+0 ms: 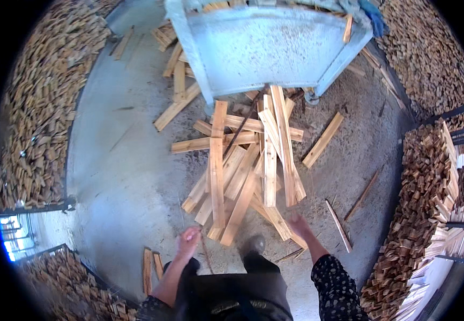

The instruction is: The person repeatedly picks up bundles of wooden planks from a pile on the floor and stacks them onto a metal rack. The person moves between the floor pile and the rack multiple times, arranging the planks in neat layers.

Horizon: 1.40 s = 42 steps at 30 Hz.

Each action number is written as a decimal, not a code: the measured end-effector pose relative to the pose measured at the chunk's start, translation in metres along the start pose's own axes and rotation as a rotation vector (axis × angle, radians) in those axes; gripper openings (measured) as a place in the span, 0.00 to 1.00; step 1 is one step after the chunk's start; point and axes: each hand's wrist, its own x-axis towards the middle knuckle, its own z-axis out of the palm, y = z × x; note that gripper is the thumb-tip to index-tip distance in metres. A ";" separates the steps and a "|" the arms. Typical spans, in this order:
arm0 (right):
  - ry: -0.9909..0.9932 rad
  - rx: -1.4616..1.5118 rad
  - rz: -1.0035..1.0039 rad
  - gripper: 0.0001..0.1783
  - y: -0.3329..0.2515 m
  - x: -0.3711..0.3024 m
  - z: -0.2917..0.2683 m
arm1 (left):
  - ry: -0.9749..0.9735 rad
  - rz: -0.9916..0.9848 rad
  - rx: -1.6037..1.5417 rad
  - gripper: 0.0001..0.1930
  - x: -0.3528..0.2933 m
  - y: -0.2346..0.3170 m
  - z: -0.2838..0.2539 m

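Observation:
Wooden boards [269, 155] lie in a loose, crisscrossed heap on the floor in front of me. My left hand [188, 242] is off the heap's near left side, fingers curled in, and no board shows in it. Close to the near right ends of the boards is my right hand [299, 227]; it is blurred and its fingers cannot be made out. One long board [217, 182] slants down the heap's left side, and a pale board [283, 144] lies across its right part.
A light blue metal bin [264, 48] on casters stands beyond the heap. A single board [323, 140] and thin strips [339, 226] lie to the right. Stacked wood walls [44, 107] rise on the left, with another stack [403, 214] at right. My shoe [254, 244] is beside the heap.

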 end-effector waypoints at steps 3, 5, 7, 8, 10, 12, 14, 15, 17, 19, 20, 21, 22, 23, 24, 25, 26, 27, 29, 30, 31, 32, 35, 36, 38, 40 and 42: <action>0.102 0.324 0.084 0.28 0.016 0.081 -0.009 | -0.034 0.033 0.109 0.16 0.081 -0.006 -0.001; 0.277 0.265 0.048 0.29 0.049 0.147 -0.005 | -0.077 -0.046 0.130 0.20 0.145 0.010 0.009; 0.535 0.029 -0.051 0.31 0.092 0.204 0.001 | -0.048 0.122 0.266 0.27 0.236 -0.034 0.022; 0.607 -0.082 -0.121 0.32 0.066 0.229 -0.007 | 0.060 0.289 0.398 0.32 0.275 -0.083 0.018; 0.351 0.570 0.223 0.34 0.003 0.252 -0.012 | 0.068 0.181 0.683 0.41 0.307 -0.055 0.047; 0.606 0.326 -0.003 0.38 0.080 0.295 -0.020 | 0.012 0.367 0.559 0.42 0.345 -0.062 0.093; 0.450 0.453 0.277 0.40 0.077 0.314 -0.012 | 0.031 0.376 0.161 0.40 0.352 -0.061 0.124; 0.486 0.475 0.301 0.42 0.083 0.319 -0.009 | 0.030 0.380 -0.053 0.39 0.352 -0.057 0.135; 0.406 0.561 0.199 0.38 0.079 0.311 0.005 | -0.006 0.249 -0.184 0.37 0.353 -0.057 0.130; 0.397 0.480 0.071 0.36 0.032 0.288 0.030 | -0.002 0.306 -0.324 0.32 0.360 -0.064 0.124; 0.420 0.369 0.000 0.37 -0.005 0.274 0.051 | 0.005 0.323 -0.213 0.31 0.364 -0.071 0.116; 0.379 0.455 -0.023 0.36 -0.039 0.261 0.064 | 0.005 0.348 -0.103 0.29 0.367 -0.074 0.106; 0.356 0.537 -0.038 0.36 -0.063 0.250 0.073 | -0.014 0.380 0.000 0.28 0.370 -0.073 0.104; 0.337 0.470 0.020 0.37 -0.078 0.252 0.082 | -0.065 0.186 -0.153 0.24 0.361 -0.050 0.105; 0.307 0.401 0.066 0.38 -0.091 0.254 0.085 | -0.058 0.178 -0.158 0.23 0.357 -0.046 0.104; 0.364 0.306 -0.106 0.37 -0.087 0.257 0.093 | -0.050 0.169 -0.162 0.22 0.351 -0.047 0.102; 0.418 0.197 -0.281 0.37 -0.079 0.260 0.094 | -0.042 0.161 -0.177 0.22 0.346 -0.046 0.102; 0.340 0.051 -0.198 0.34 -0.086 0.251 0.085 | -0.111 0.193 -0.134 0.23 0.348 -0.052 0.093; 0.342 -0.056 -0.037 0.29 -0.104 0.257 0.043 | -0.161 0.186 -0.364 0.24 0.345 -0.048 0.083; 0.331 -0.103 0.050 0.27 -0.112 0.266 0.019 | -0.184 0.171 -0.467 0.25 0.339 -0.046 0.076; 0.329 -0.151 0.141 0.25 -0.120 0.279 -0.007 | -0.191 0.185 -0.452 0.26 0.341 -0.039 0.073; 0.336 -0.201 0.232 0.23 -0.125 0.289 -0.028 | -0.208 0.214 -0.469 0.26 0.341 -0.026 0.072; 0.603 0.570 0.166 0.27 -0.127 0.334 -0.056 | -0.282 0.309 -0.448 0.25 0.340 0.001 0.089; 0.550 0.680 0.113 0.30 -0.142 0.346 -0.051 | -0.328 0.335 -0.391 0.25 0.338 0.004 0.097; 0.611 0.851 -0.069 0.30 -0.180 0.355 -0.019 | -0.328 0.468 -0.363 0.24 0.337 0.014 0.118; 0.599 0.762 -0.276 0.30 -0.219 0.351 0.013 | -0.352 0.354 -0.356 0.24 0.338 0.021 0.126; 0.512 0.591 -0.373 0.32 -0.206 0.364 0.003 | -0.369 0.321 -0.339 0.24 0.347 0.021 0.125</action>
